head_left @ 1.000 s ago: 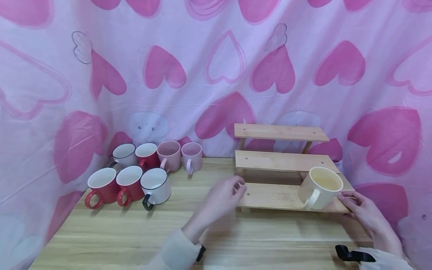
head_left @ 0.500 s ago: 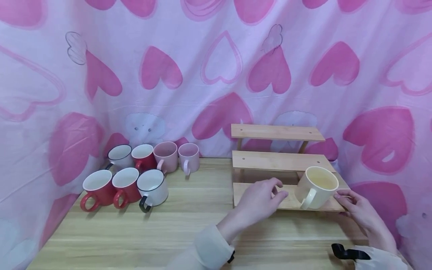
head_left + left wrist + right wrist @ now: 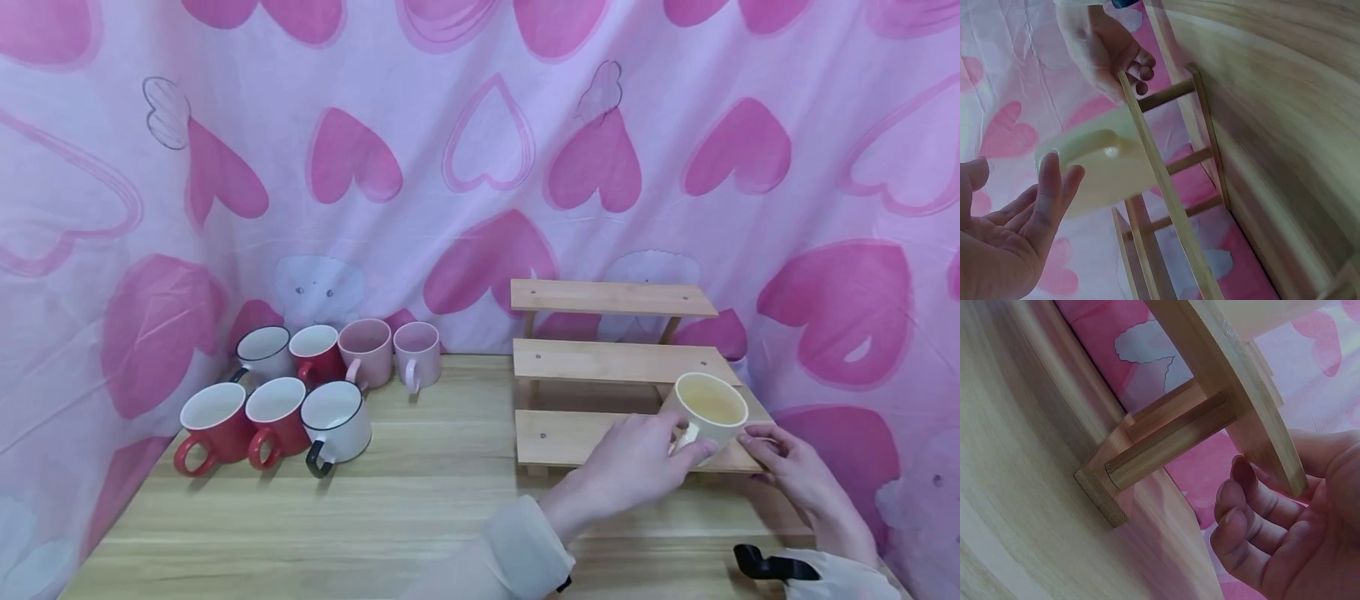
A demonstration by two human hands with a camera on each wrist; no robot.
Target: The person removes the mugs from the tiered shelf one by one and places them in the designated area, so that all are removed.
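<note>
A cream mug (image 3: 726, 431) stands upright at the right end of the lowest board of a three-tier wooden shelf (image 3: 566, 450). My left hand (image 3: 626, 462) is at the mug's handle side. In the left wrist view, extended fingertips overlap the mug (image 3: 1119, 178) near its rim and handle, and the thumb is held apart from it. My right hand (image 3: 806, 483) grips the right end of the lowest board. The right wrist view has the board's end (image 3: 1272, 450) between the thumb side of that hand and its curled fingers.
Several mugs stand in two rows at the left of the wooden table (image 3: 300, 533). A red mug (image 3: 232, 442) and a white mug with black rim (image 3: 347, 435) are in front; a pink mug (image 3: 375, 358) is behind. A heart-patterned curtain (image 3: 480, 192) encloses the table.
My left hand has moved right, from the shelf's left end to the mug's handle. The right hand has stayed on the board's end. The view has shifted slightly.
</note>
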